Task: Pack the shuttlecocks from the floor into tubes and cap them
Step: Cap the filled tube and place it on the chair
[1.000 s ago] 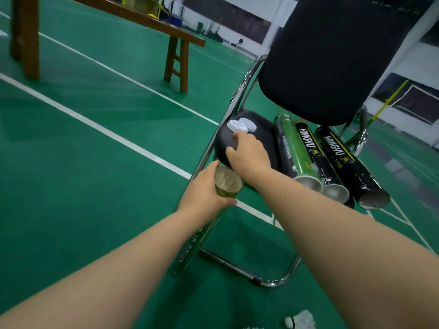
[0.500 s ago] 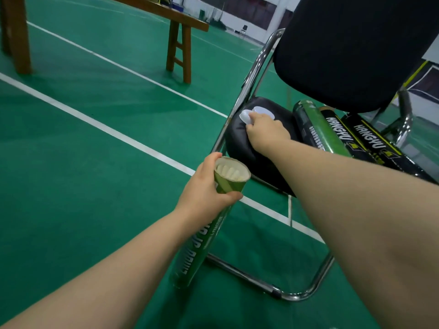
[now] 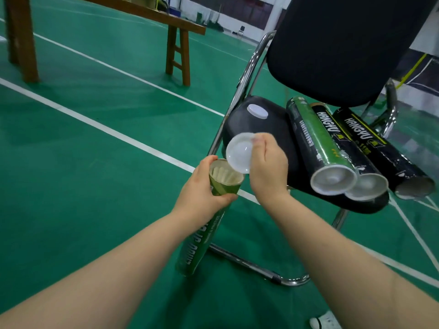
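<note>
Head view.

A: Where is the green tube (image 3: 202,241)?

B: In the left hand (image 3: 202,186), whose fingers are wrapped round it just under the open mouth. It slants down toward the chrome rail (image 3: 237,260) of the chair. I cannot tell whether its low end touches the floor (image 3: 83,186). White shuttlecock feathers (image 3: 223,174) show inside the rim.

A: And the right hand (image 3: 268,167)?

B: Its fingers pinch a clear white cap (image 3: 238,154) by the edge. The cap is tilted, with its lower rim over the far side of the tube mouth. I cannot tell whether the 2 touch.

A: What crowds the right side?

B: The black chair seat (image 3: 249,129), just behind both hands. A second cap (image 3: 257,111) lies flat near its back left corner. 3 tubes lie side by side on it: 1 green (image 3: 316,143) and 2 black HANGYU tubes (image 3: 370,143). Their near ends jut past the seat's front edge.

A: Any open room?

B: To the left there is wide green floor crossed by a white court line (image 3: 95,122). A wooden bench (image 3: 142,13) stands well apart at the back.
</note>
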A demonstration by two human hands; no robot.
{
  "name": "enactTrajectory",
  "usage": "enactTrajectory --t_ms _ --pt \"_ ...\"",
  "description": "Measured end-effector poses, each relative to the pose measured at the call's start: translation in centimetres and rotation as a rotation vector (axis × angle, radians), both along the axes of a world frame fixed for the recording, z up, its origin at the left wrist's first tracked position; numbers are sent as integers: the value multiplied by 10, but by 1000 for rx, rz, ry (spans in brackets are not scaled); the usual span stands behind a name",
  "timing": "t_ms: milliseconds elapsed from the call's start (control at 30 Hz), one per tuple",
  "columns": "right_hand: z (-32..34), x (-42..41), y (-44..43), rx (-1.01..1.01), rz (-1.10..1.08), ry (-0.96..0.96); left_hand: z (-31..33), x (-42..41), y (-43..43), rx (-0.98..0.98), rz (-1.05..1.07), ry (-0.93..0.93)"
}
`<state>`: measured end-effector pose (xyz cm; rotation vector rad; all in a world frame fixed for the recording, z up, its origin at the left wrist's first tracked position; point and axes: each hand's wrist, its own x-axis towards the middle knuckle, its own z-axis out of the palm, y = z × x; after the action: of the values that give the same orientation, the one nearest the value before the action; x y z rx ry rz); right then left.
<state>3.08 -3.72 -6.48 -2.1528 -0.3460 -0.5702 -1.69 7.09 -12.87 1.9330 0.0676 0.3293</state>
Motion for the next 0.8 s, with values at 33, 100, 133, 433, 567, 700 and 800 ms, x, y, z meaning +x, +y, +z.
enactTrajectory --t_ms 33,100,133,433,567,700,800 --pt "-3 -7 1 33 35 103 1 -4 0 -11 -3 0" --pt "-7 -14 4 -4 81 217 3 -12 -2 -34 -13 7" --pt "-8 -15 6 -68 86 242 5 -17 -3 -42 -18 12" --pt "-4 -38 20 -351 54 211 12 -41 8 -55 -11 105" --pt "0 -44 20 -542 63 159 14 -47 10 11 18 95" --pt "3 -39 25 -456 60 483 16 -48 12 49 8 82" --pt "4 -36 25 -212 59 805 17 -47 13 76 25 93"
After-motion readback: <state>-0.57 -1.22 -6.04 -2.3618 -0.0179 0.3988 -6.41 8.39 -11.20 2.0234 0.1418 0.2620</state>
